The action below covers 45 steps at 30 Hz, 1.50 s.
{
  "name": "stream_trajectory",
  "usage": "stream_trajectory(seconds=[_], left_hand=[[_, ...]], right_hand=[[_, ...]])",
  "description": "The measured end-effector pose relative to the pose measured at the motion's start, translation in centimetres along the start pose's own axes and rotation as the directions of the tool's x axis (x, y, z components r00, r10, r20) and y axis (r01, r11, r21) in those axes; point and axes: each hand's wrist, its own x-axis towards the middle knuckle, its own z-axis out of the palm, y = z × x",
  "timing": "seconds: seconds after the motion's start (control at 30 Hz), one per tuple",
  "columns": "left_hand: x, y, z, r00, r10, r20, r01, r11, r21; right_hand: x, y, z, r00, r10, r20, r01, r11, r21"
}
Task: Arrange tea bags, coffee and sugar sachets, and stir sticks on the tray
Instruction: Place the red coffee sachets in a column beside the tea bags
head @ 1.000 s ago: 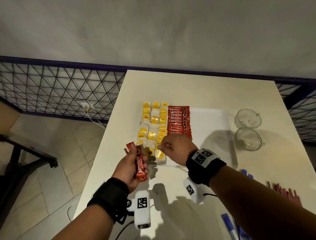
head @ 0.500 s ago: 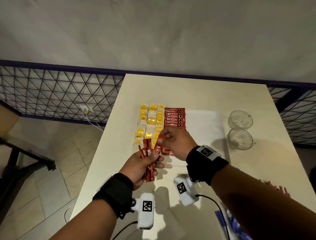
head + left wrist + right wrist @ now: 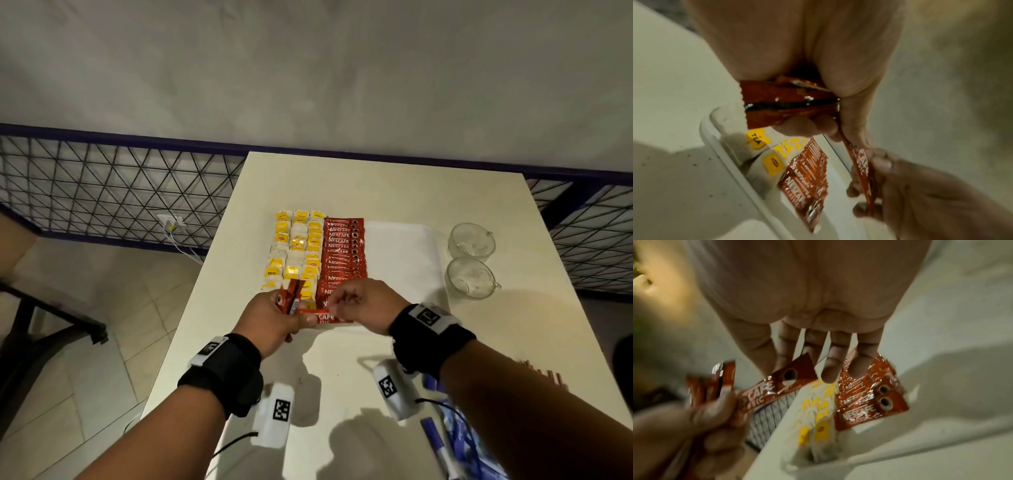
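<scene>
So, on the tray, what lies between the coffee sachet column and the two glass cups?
In the head view, only bare white tray lies between the coffee sachets and the glass cups.

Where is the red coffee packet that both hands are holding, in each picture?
Head: the single coffee sachet lies level at centre, between the left hand and right hand.
Left wrist: lower right, edge-on, running down to the other hand.
Right wrist: left of centre, slanting up to the fingers.
Shared landmark: the yellow tea bags.
</scene>
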Motion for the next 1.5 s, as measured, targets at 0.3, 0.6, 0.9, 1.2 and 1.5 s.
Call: stream_trajectory(seconds=[0.3,0.6,0.9,1.2,1.5], left_hand=[[-0.6,-1.7,-0.5,0.999,-0.044,-0.02,0.046,0.993,0.107],[-0.5,-3.5,-2.0,0.996,-0.078,-0.032,0.082,0.987,0.141],[0.0,-4.3,-2.8,0.994,-0.103,-0.029,0.106,0.985,0.134],[0.3,-4.6,-2.8,0.993,-0.118,-0.011,0.119,0.984,0.131],[0.2,-4.3,-2.7,0.992,-0.128,-0.01,0.129,0.984,0.127]], right_hand=[[0.9,3.4,-1.0,0.988,0.106,-0.113,-0.141,0.913,-0.382],[3.7,4.6,1.3,0.975,0.186,-0.121,-0.219,0.883,-0.416],[5.8,4.5,2.2,0.98,0.191,-0.057,-0.186,0.775,-0.604],[6.9,5.8,2.7,0.988,0.12,-0.098,-0.155,0.759,-0.633],[7.1,5.9,2.8,0.992,0.099,-0.072,-0.122,0.751,-0.649]])
